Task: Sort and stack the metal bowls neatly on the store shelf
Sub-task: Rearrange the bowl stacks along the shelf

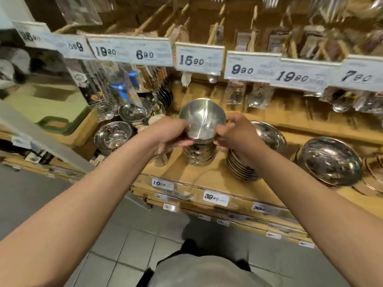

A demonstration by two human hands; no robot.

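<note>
A small shiny metal bowl (202, 119) is tilted with its base toward me, just above a stack of small metal bowls (199, 155) on the wooden shelf (186, 175). My left hand (167, 134) grips the bowl's left side. My right hand (232, 132) grips its right side. Right of the stack stands a stack of wider bowls (242, 166), partly hidden by my right wrist. A large bowl (329, 160) lies further right, and another bowl (269, 135) sits behind my right hand.
More metal bowls (113, 136) sit at the shelf's left, with bowls (132, 112) behind them. Price tags (199, 59) line the upper shelf edge just above my hands. Packaged utensils (259, 98) hang at the back. Grey floor tiles (124, 245) lie below.
</note>
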